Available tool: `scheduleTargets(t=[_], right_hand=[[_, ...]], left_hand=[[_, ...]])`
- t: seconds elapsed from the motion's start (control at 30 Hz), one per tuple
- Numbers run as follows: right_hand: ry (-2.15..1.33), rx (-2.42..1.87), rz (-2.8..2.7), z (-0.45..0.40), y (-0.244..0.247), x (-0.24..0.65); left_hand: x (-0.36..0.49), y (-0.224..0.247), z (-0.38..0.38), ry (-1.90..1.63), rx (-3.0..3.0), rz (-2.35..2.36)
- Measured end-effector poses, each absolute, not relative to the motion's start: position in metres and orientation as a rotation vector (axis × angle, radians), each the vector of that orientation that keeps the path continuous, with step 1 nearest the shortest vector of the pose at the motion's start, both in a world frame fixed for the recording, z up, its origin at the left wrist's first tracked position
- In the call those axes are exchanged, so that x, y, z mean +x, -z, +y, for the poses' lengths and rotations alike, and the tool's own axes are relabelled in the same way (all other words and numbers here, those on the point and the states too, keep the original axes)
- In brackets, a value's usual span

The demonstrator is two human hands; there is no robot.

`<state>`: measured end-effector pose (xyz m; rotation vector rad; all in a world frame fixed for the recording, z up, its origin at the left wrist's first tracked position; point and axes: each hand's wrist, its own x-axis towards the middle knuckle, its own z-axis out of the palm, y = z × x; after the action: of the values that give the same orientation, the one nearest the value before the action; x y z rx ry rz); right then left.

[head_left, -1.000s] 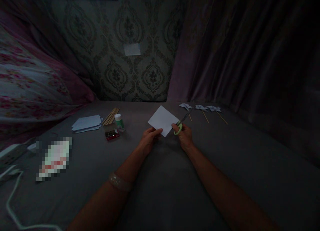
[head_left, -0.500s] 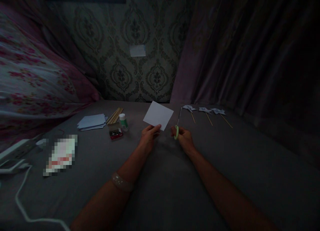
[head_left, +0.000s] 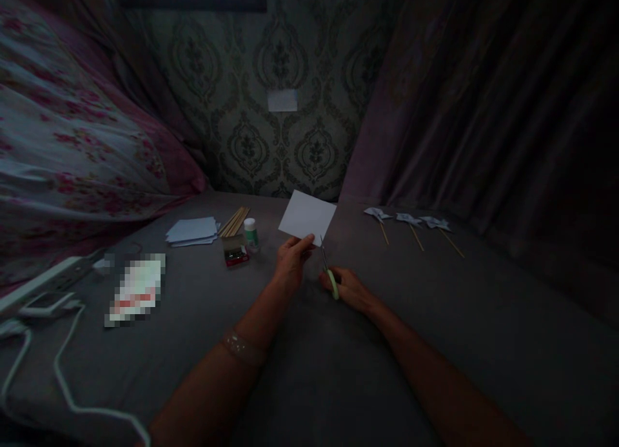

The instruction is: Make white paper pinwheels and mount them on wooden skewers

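- Your left hand (head_left: pixel 291 258) pinches the white sheet (head_left: pixel 307 216), raised before you; it seems uncut.
- Three paper pinwheels (head_left: pixel 409 220), at right, look finished; paper stack (head_left: pixel 192 230) and loose sticks (head_left: pixel 235 222), at left, look unused.
- Your right hand (head_left: pixel 351 287) is curled around scissors (head_left: pixel 333 284); whether their tips touch the sheet, I cannot tell.

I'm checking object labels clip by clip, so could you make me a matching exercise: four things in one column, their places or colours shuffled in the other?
Column one
1. Scissors
2. Bottle
3. Sheet
4. Pinwheels

Column two
A. Gripped by the left hand
B. Lying in a row, off to the right
C. Held in the right hand
D. White at the top, green in the middle

Right pairs: 1-C, 2-D, 3-A, 4-B
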<state>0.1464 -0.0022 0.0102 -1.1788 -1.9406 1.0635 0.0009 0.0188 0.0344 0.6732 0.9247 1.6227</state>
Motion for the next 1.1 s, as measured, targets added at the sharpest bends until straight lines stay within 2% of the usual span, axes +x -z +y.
scheduleTargets(t=[1.1], right_hand=[[-1.209, -1.271, -1.725, -0.006, -0.016, 0.144]], left_hand=[[0.003, -0.032, 0.015, -1.594, 0.632, 0.886]])
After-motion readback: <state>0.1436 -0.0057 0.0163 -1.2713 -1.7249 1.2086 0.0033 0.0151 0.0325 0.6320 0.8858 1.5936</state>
